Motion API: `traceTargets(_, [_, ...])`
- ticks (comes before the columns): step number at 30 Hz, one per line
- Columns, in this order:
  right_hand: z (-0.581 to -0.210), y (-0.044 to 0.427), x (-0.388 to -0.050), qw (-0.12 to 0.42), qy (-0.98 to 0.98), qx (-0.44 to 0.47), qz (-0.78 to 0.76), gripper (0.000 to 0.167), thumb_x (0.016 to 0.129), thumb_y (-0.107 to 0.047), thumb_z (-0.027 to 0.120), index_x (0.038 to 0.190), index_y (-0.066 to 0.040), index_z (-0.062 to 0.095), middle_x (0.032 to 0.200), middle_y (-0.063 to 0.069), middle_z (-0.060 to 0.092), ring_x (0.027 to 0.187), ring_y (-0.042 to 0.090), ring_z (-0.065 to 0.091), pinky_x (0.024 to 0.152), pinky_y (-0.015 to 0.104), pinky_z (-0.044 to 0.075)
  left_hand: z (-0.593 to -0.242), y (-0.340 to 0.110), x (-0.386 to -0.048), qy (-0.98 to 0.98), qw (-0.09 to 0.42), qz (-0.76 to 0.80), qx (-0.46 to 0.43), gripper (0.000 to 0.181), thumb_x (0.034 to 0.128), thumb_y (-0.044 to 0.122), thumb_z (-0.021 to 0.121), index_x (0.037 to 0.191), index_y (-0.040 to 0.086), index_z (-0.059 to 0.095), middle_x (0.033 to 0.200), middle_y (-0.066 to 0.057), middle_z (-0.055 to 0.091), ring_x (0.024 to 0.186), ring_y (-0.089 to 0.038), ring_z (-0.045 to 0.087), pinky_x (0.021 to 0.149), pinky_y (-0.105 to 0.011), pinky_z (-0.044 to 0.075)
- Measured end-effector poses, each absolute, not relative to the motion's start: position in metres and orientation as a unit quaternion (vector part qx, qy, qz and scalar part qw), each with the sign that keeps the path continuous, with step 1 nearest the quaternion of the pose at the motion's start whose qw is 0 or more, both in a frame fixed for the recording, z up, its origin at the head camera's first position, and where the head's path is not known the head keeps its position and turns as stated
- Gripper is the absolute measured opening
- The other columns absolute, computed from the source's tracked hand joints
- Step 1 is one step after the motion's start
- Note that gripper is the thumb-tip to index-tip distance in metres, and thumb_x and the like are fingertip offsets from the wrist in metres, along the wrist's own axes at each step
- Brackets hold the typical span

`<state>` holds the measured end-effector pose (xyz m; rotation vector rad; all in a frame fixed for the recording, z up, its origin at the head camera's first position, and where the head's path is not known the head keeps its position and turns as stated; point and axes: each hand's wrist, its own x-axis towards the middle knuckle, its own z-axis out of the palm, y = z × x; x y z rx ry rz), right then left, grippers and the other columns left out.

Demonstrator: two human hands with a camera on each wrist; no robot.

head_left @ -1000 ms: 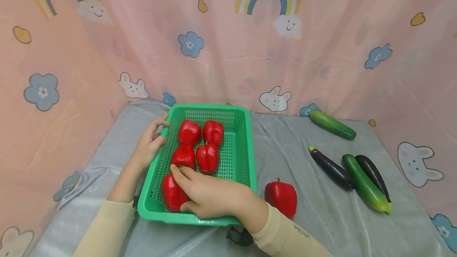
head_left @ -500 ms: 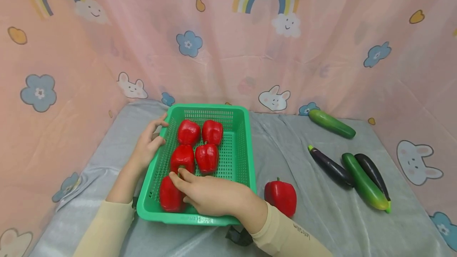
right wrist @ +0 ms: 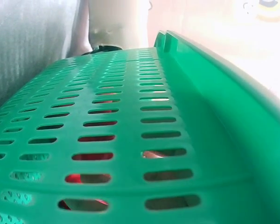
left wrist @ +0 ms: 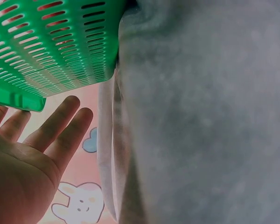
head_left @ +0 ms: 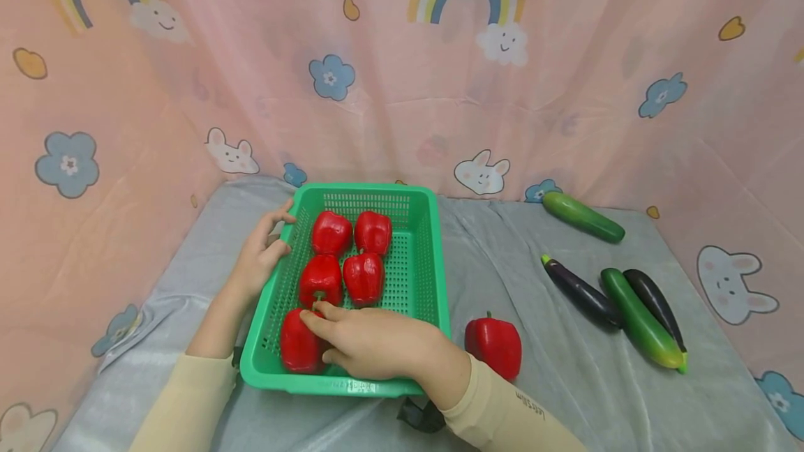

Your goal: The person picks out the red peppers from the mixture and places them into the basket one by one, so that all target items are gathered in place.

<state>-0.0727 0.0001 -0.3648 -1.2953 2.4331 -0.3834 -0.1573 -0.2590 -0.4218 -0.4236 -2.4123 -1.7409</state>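
A green perforated basket (head_left: 443, 298) holds several red bell peppers, among them a pepper (head_left: 300, 344) at its front left corner. My right hand (head_left: 383, 344) reaches over the front of the basket, its fingers loosely extended at that pepper's right side and top. Along the left rim lies my left hand (head_left: 257, 257); in the left wrist view this hand (left wrist: 28, 172) has straight, spread fingers with some tips at the rim. One more red bell pepper (head_left: 494, 347) rests on the cloth right of the basket. Through the basket's slotted wall (right wrist: 130, 102), the right wrist view shows only bits of red.
On the grey cloth (head_left: 490, 250) at the right lie a zucchini (head_left: 584, 217), an eggplant (head_left: 583, 295), another zucchini (head_left: 643, 319) and a second eggplant (head_left: 659, 305) against it. A pink printed curtain (head_left: 389, 124) closes off the back and sides.
My right hand has loosened from the front left pepper and drawn slightly right, leaving it lying in the basket. The left hand has stayed at the rim.
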Motion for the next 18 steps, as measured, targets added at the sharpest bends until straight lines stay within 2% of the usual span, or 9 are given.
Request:
traceTargets(4, [-0.3654, -0.0014, -0.0734, 0.172, 0.861, -0.460, -0.133, 0.072, 0.104, -0.034, 0.074, 0.169, -0.021, 0.044, 0.167, 0.006, 0.051, 0.139, 0.020, 0.063, 0.101, 0.033, 0.059, -0.4223, -0.2615, -0.1562, -0.804, 0.068, -0.574, -0.140, 0.043, 0.0937, -0.001, 0.043, 0.135, -0.003, 0.052, 0.177, -0.006, 0.034, 0.112, -0.042, 0.069, 0.082, -0.024, 0.055])
traceTargets(10, [-0.3667, -0.0045, -0.0727, 0.151, 0.862, -0.465, -0.134, 0.071, 0.104, -0.035, 0.074, 0.168, -0.020, 0.046, 0.164, 0.006, 0.055, 0.139, 0.020, 0.062, 0.098, 0.034, 0.061, -0.4245, -0.2650, -0.1557, -0.816, 0.071, -0.558, -0.134, 0.043, 0.0947, 0.000, 0.045, 0.137, -0.001, 0.053, 0.177, -0.005, 0.034, 0.122, -0.050, 0.067, 0.089, -0.024, 0.052])
traceTargets(15, [-0.3644, -0.0049, -0.0681, 0.112, 0.862, -0.481, -0.114, 0.069, 0.103, -0.037, 0.075, 0.165, -0.017, 0.050, 0.158, 0.006, 0.059, 0.139, 0.020, 0.062, 0.097, 0.034, 0.061, -0.4243, -0.2642, -0.1559, -0.819, 0.065, -0.555, -0.134, 0.044, 0.0954, 0.002, 0.046, 0.139, 0.000, 0.053, 0.177, -0.003, 0.033, 0.127, -0.051, 0.064, 0.091, -0.025, 0.051])
traceTargets(18, [-0.3619, -0.0036, -0.0656, 0.082, 0.862, -0.489, -0.101, 0.067, 0.103, -0.038, 0.075, 0.162, -0.015, 0.053, 0.153, 0.005, 0.062, 0.135, 0.018, 0.063, 0.097, 0.032, 0.061, -0.4242, -0.2633, -0.1582, -0.813, 0.063, -0.562, -0.138, 0.044, 0.0950, 0.002, 0.046, 0.138, 0.000, 0.053, 0.178, -0.003, 0.033, 0.125, -0.050, 0.065, 0.089, -0.025, 0.052])
